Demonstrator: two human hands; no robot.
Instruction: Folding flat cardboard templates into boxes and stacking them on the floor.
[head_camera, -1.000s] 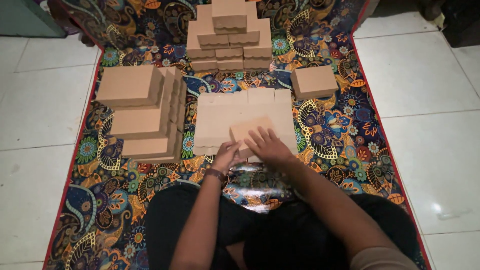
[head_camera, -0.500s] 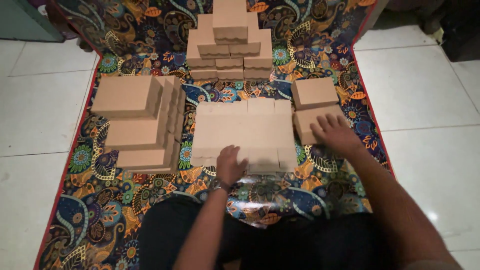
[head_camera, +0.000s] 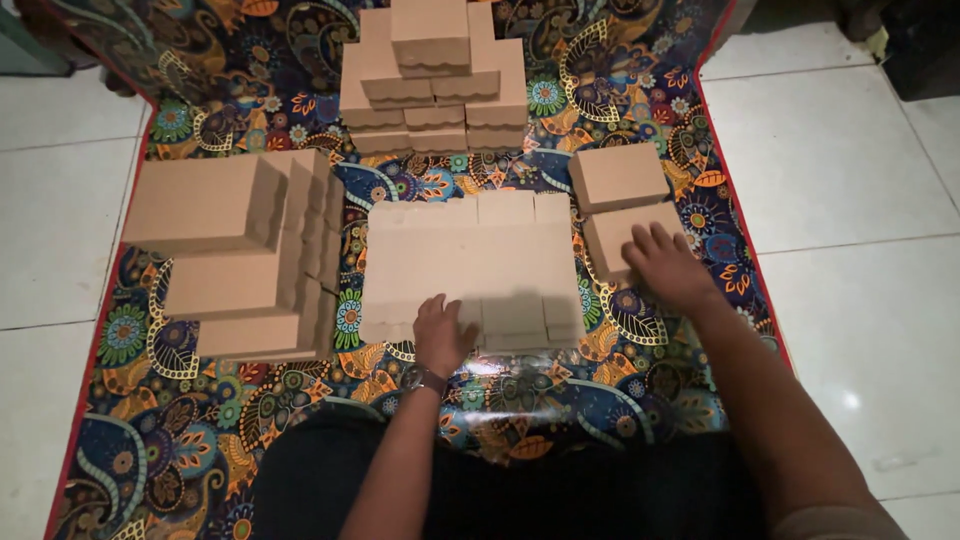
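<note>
I sit on a colourful patterned mat (head_camera: 640, 80) among brown cardboard boxes. My left hand (head_camera: 442, 335), with a watch on the wrist, rests flat on the near edge of a stack of flat cardboard sheets (head_camera: 470, 262) in front of me. My right hand (head_camera: 668, 266) lies palm down on a folded box (head_camera: 622, 236) to the right of the sheets, fingers spread. A second folded box (head_camera: 618, 176) sits just beyond it.
Stepped piles of folded boxes stand on the left (head_camera: 235, 255) and at the far middle (head_camera: 432, 70). White floor tiles (head_camera: 850, 160) surround the mat on both sides. My dark-clothed legs (head_camera: 500, 490) fill the near edge.
My right hand carried a folded box from the flat sheets over to the right and set it down beside the other box. My left hand stayed on the sheets' near edge.
</note>
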